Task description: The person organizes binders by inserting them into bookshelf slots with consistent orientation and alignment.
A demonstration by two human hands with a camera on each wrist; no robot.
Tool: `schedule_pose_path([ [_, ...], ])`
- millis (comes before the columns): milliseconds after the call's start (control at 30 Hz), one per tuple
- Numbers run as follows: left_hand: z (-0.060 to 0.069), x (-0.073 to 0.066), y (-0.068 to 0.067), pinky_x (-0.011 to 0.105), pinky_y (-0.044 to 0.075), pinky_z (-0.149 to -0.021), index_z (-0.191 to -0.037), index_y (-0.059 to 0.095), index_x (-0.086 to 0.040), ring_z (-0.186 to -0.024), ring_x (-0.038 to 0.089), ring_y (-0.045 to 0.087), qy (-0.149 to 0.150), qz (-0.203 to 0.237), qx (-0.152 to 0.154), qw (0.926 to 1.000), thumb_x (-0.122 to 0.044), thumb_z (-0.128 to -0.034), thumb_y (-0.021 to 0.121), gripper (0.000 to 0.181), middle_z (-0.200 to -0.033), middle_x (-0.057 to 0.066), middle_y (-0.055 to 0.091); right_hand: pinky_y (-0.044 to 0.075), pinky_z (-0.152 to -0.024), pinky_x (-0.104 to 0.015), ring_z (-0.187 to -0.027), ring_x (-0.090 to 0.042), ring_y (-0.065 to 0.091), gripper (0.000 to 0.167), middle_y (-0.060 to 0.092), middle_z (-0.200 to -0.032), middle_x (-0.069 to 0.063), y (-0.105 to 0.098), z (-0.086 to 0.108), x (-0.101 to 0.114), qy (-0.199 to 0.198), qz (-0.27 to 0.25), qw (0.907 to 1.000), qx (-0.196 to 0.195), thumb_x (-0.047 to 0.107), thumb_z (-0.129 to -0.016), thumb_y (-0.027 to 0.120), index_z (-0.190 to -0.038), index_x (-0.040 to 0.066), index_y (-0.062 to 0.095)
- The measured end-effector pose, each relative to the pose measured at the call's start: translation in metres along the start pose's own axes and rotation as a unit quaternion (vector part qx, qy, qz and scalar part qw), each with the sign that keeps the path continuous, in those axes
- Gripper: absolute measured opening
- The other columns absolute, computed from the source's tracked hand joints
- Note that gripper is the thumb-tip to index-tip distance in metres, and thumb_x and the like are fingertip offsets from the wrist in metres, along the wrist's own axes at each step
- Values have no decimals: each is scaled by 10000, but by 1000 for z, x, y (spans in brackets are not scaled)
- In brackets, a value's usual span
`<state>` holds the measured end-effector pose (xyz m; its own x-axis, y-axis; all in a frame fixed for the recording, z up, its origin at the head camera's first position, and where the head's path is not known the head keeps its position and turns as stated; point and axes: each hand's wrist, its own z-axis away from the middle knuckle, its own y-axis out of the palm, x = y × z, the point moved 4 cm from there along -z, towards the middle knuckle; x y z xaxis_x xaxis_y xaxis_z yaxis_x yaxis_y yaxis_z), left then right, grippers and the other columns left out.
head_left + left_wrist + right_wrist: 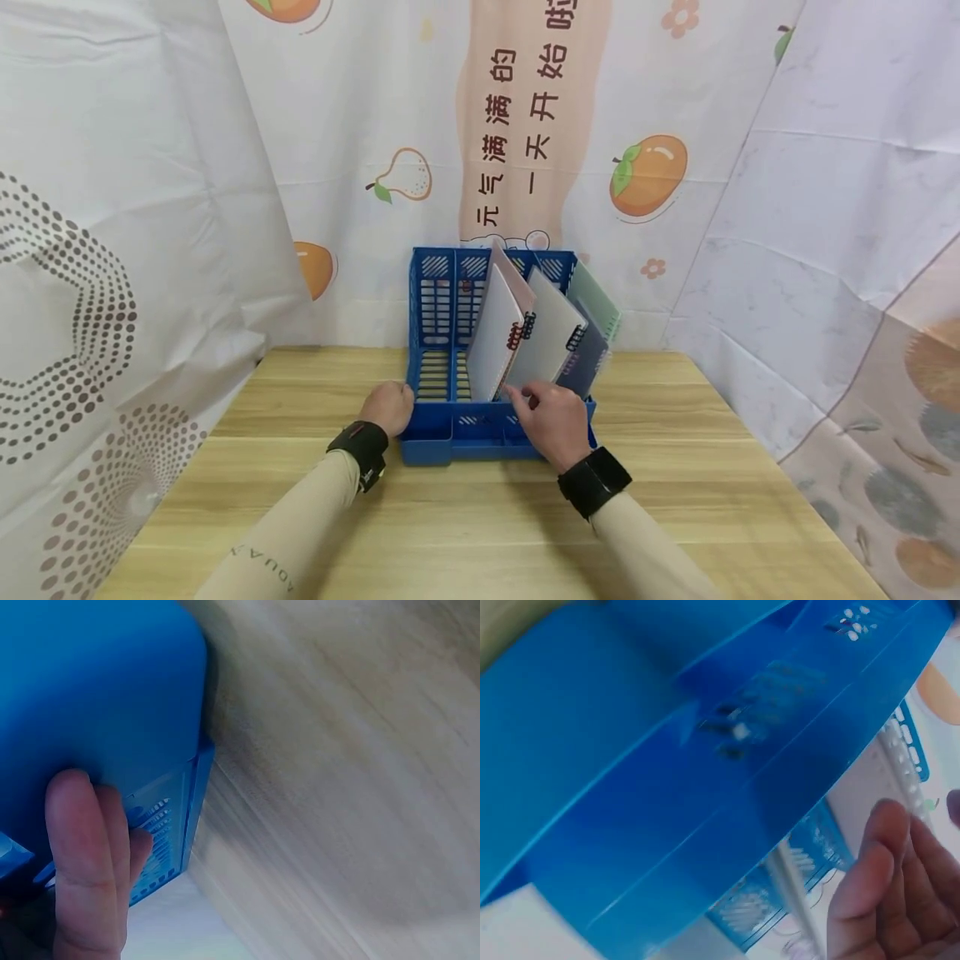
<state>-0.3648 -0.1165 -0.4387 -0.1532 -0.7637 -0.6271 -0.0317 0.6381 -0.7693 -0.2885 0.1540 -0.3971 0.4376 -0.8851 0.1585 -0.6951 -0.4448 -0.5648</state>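
Observation:
A blue file rack (427, 432) with upright slots stands on the table. My left hand (387, 408) holds its front left corner; in the left wrist view the fingers (82, 855) lie along the outer side wall, the thumb hidden. Over the front edge, my right hand (553, 421) has loosely bent fingers with nothing visible between them. Its thumb is by the lower corner of a white spiral notebook (491, 342) with reddish rings. Beside that lean a pinkish notebook (510, 275), a whitish notebook (543, 333) with black rings, a grey-purple notebook (591, 350) and a green notebook (596, 296).
The rack's left slots show bare blue grids. Beneath lies a wooden table (435, 533). Printed cloth (360, 108) hangs behind and at both sides, close to the table's back edge.

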Motion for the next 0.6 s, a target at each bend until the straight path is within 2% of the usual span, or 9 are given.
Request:
schedule_pose_path([
  [167,-1,0,1,337,373,-567,-624,430,-117,-505,194,428,25,52,50,10000,-223,-1086,367,478,-566,-3,367,467,-489,-334,-541,-167,599,319,658,-661,-36,-9,4,-19,-223,157,9995,143,369,-905,773,-746,94,740],
  [233,-1,0,0,358,401,-604,-663,493,-76,-540,213,469,-7,14,33,10000,-247,-1093,370,479,-584,19,400,509,-515,-374,-591,-208,645,343,692,-708,-67,-13,7,-25,-239,189,9993,229,389,-914,758,-788,70,765],
  [267,0,0,0,374,429,-643,-721,574,-57,-560,240,512,-26,0,28,10000,-265,-1100,372,476,-590,54,446,526,-532,-387,-620,-227,665,355,707,-733,-83,-15,9,-28,-253,216,9991,265,397,-912,757,-806,59,774],
  [333,2,1,-2,419,503,-762,-933,710,-34,-731,291,649,-16,-120,-63,9999,-315,-1112,369,477,-735,113,628,546,-551,-416,-661,-261,686,383,720,-769,-109,-18,12,-33,-279,265,9985,378,408,-919,744,-843,35,782],
  [400,5,2,-5,488,516,-896,-1184,710,-3,-963,359,695,-9,-186,-156,9997,-365,-1119,359,509,-987,180,725,560,-576,-439,-698,-289,700,407,730,-800,-130,-22,16,-40,-291,325,9981,446,416,-920,736,-865,15,783],
  [467,8,4,-9,547,490,-974,-1354,623,21,-1136,414,657,26,-254,-257,9993,-402,-1120,345,557,-1207,221,703,566,-601,-460,-731,-315,709,419,735,-830,-149,-27,20,-48,-278,397,9977,473,417,-918,730,-886,3,780],
  [500,9,6,-11,563,483,-984,-1382,596,26,-1197,427,625,40,-321,-302,9990,-419,-1120,335,578,-1288,222,671,568,-621,-473,-747,-328,711,427,735,-845,-159,-30,22,-52,-248,427,9975,496,420,-923,721,-902,-3,778],
  [600,13,15,-18,596,469,-985,-1432,529,42,-1218,467,598,82,-515,-361,9980,-458,-1112,323,628,-1339,257,629,568,-706,-513,-819,-365,711,447,738,-904,-182,-39,27,-69,-103,519,9969,587,421,-943,689,-957,-18,770],
])
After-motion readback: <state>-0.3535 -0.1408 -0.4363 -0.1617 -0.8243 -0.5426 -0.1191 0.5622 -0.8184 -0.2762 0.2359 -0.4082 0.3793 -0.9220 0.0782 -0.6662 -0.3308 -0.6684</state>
